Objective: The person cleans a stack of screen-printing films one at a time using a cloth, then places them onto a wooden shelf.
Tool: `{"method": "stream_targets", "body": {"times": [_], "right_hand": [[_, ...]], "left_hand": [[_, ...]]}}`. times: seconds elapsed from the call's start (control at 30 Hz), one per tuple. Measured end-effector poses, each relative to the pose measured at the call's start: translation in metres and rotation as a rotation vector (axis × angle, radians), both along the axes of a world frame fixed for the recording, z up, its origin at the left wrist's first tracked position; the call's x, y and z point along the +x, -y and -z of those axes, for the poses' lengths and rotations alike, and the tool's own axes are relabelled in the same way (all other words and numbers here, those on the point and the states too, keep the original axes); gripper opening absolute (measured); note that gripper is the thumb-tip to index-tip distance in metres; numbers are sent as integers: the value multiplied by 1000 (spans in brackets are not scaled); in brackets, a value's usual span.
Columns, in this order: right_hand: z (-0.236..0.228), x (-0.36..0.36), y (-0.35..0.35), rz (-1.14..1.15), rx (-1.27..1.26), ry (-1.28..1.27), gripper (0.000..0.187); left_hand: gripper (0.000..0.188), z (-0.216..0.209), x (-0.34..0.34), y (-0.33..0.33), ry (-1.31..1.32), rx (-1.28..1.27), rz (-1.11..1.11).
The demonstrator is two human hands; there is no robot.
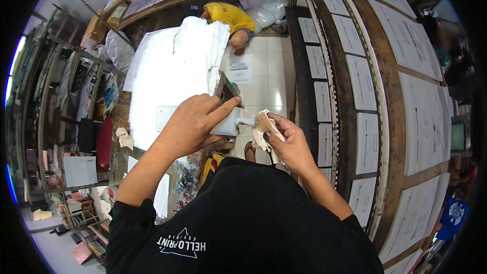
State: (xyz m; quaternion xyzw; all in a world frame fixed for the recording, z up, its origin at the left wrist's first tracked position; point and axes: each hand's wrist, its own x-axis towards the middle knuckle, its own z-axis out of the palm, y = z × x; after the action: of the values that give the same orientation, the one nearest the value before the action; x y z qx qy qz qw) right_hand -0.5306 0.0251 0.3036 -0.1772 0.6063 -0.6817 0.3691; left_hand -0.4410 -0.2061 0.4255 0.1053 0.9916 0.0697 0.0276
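Note:
My left hand (195, 124) grips a small white plastic bottle (228, 124) held sideways, its nozzle pointing right. My right hand (286, 139) holds a crumpled cream rag (264, 127) right against the nozzle tip. Both hands are in front of my chest, above a white tiled floor. Most of the bottle is hidden under my left fingers.
A stack of white sheets (167, 76) lies on a table to the left. Long wooden tables (390, 101) with rows of white sheets run along the right. A person in a yellow shirt (231, 18) crouches on the floor (264, 86) ahead. Cluttered shelves (66, 101) stand far left.

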Motion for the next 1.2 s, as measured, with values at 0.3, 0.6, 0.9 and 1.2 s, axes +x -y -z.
{"method": "stream_targets", "body": {"times": [0.3,0.6,0.9,1.2], "right_hand": [[-1,-4,1,-15,8,-30,46],[-5,-4,10,-118,49,-59,48],[-17,1,36,-249,-7,-34,48],[-24,10,77,-333,-126,234,48]], "left_hand": [[95,2,7,0,-59,59,-29],[94,9,34,-2,-104,121,-150],[88,66,94,12,-299,301,-379],[71,149,147,16,-615,557,-905]]}}
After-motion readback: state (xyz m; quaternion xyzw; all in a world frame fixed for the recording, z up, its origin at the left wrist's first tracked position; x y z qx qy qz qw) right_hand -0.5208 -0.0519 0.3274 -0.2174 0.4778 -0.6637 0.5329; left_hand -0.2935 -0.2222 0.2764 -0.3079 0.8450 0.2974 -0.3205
